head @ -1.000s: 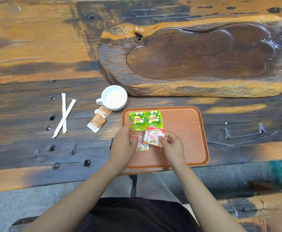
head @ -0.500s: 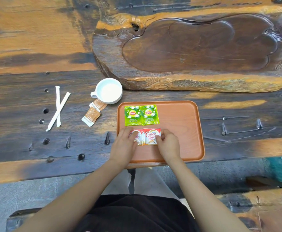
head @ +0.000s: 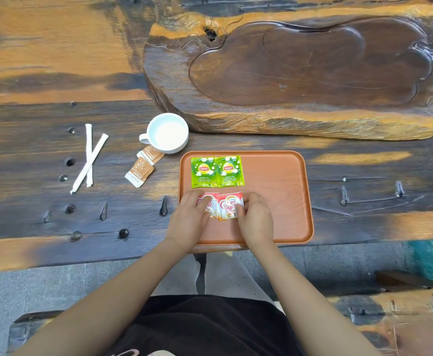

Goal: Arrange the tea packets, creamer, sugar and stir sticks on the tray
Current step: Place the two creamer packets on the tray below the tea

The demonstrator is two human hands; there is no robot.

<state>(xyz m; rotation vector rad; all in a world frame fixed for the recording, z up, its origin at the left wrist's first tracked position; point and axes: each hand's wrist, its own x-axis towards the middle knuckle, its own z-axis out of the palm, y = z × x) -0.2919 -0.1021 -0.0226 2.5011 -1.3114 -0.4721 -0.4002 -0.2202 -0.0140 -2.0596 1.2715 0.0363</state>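
An orange tray (head: 282, 191) lies at the table's near edge. Two green tea packets (head: 216, 171) lie side by side in its far left corner. Just below them two red-and-white creamer packets (head: 229, 205) lie flat on the tray. My left hand (head: 191, 217) rests its fingers on the left creamer packet, partly covering it. My right hand (head: 255, 218) pinches the right edge of the right one. Left of the tray, on the table, lie two brown sugar packets (head: 143, 167) and two white paper-wrapped stir sticks (head: 89, 159), crossed.
A white cup (head: 168, 133) stands just beyond the tray's far left corner, touching the sugar packets. A large carved wooden tea slab (head: 300, 70) fills the far right of the table. The table top has holes and metal studs.
The right creamer packet, held up a second ago, has been laid flat beside the left one. Both hands stay on the packets, pressing them into line.
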